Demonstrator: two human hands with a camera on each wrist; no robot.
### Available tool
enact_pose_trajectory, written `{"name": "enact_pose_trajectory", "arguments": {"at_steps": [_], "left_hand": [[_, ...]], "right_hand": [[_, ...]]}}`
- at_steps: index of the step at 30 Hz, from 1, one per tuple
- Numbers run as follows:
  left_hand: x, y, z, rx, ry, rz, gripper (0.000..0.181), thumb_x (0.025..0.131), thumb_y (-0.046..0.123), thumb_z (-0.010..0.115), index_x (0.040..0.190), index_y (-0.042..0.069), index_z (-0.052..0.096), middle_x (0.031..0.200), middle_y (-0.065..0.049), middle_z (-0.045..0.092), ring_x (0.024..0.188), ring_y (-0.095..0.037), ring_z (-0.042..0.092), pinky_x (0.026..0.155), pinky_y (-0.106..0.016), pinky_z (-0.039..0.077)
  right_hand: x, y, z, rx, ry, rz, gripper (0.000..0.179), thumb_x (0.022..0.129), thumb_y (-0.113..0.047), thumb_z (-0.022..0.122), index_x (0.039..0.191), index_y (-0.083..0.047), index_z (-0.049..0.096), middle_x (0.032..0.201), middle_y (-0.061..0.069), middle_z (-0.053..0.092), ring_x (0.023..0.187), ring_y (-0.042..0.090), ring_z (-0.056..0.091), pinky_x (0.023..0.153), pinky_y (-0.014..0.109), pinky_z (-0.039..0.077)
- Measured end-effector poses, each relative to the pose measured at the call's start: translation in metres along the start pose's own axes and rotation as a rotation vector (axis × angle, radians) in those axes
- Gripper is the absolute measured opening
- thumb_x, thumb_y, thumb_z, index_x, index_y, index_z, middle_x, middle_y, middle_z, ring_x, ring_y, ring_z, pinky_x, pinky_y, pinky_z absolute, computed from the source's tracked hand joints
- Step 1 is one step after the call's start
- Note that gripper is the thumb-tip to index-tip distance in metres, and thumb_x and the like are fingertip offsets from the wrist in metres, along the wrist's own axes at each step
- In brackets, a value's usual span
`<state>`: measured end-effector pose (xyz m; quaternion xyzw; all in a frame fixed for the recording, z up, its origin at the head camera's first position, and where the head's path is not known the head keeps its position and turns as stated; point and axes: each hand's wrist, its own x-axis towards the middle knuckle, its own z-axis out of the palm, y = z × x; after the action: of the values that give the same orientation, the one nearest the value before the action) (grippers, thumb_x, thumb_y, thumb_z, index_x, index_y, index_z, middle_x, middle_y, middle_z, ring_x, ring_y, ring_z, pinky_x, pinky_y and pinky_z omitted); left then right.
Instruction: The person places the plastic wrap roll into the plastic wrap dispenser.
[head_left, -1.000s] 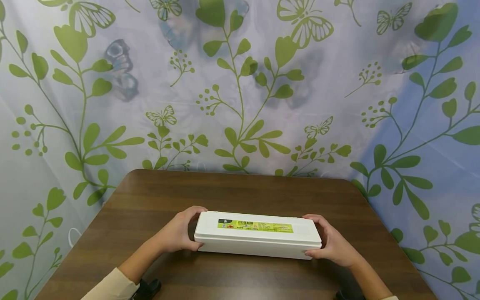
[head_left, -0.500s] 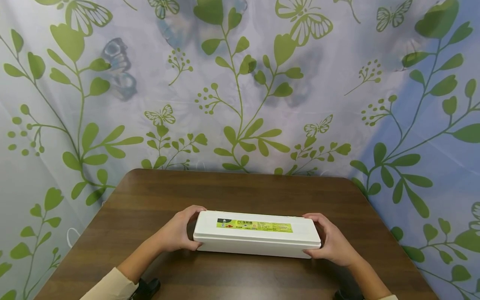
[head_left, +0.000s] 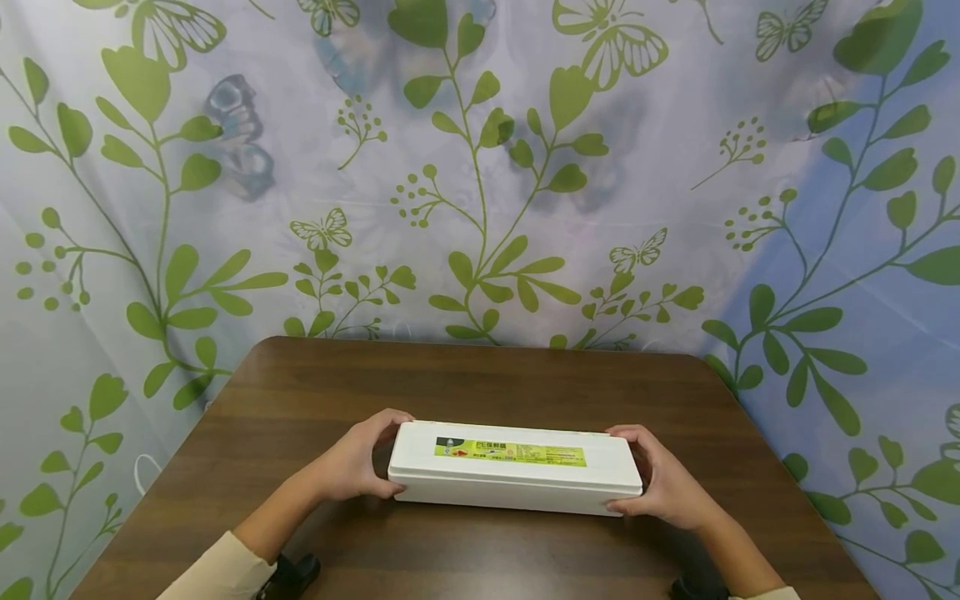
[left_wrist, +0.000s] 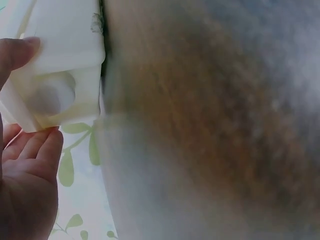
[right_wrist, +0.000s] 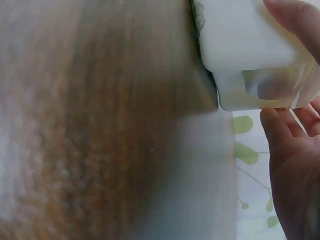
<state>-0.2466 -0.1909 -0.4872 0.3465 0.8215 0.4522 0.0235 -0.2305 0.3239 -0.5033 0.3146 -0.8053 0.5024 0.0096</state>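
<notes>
A long white cling film box (head_left: 517, 479), with a yellow-green label (head_left: 510, 451) on its lid, sits at the near middle of the table with its lid down. My left hand (head_left: 358, 461) grips its left end, thumb on the near side and fingers round the far side. At the opposite end my right hand (head_left: 666, 482) holds it in the same manner. In the left wrist view, the box end (left_wrist: 75, 45) has a round opening with a pale roll end inside. A similar opening shows on the box end (right_wrist: 250, 40) in the right wrist view.
The brown wooden table (head_left: 480, 379) has rounded far corners. Behind it hangs a pale curtain (head_left: 517, 167) printed with green leaves and butterflies. A thin white cable loop (head_left: 139, 473) shows by the table's left edge. Dark straps sit at both wrists.
</notes>
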Motion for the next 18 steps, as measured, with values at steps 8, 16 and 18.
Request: {"name": "enact_pose_trajectory", "arguments": {"at_steps": [8, 16, 18], "left_hand": [[-0.0001, -0.0030, -0.0042, -0.012, -0.042, -0.017, 0.083, 0.070, 0.022, 0.096, 0.137, 0.012, 0.047, 0.137, -0.003, 0.055, 0.131, -0.023, 0.056, 0.115, -0.032, 0.044], [-0.0007, -0.0022, -0.0052, -0.002, -0.052, -0.009, 0.087, 0.072, 0.028, 0.095, 0.141, 0.012, 0.045, 0.141, -0.003, 0.053, 0.133, -0.020, 0.054, 0.115, -0.024, 0.042], [-0.0010, -0.0017, -0.0052, 0.002, -0.048, -0.006, 0.086, 0.074, 0.032, 0.094, 0.142, 0.012, 0.045, 0.142, -0.002, 0.054, 0.134, -0.019, 0.054, 0.115, -0.027, 0.043]], "right_hand": [[0.0010, -0.0033, -0.0004, -0.015, -0.009, 0.052, 0.090, 0.068, -0.011, 0.097, 0.139, -0.010, 0.042, 0.148, 0.016, 0.042, 0.122, 0.010, 0.057, 0.091, 0.022, 0.055], [0.0002, -0.0024, -0.0006, -0.022, -0.003, 0.067, 0.089, 0.068, -0.010, 0.096, 0.138, -0.009, 0.041, 0.146, 0.014, 0.042, 0.118, 0.010, 0.058, 0.088, 0.024, 0.056], [0.0001, -0.0031, -0.0003, -0.030, -0.002, 0.069, 0.090, 0.068, -0.011, 0.096, 0.139, -0.009, 0.041, 0.146, 0.013, 0.042, 0.118, 0.009, 0.058, 0.088, 0.024, 0.055]]}}
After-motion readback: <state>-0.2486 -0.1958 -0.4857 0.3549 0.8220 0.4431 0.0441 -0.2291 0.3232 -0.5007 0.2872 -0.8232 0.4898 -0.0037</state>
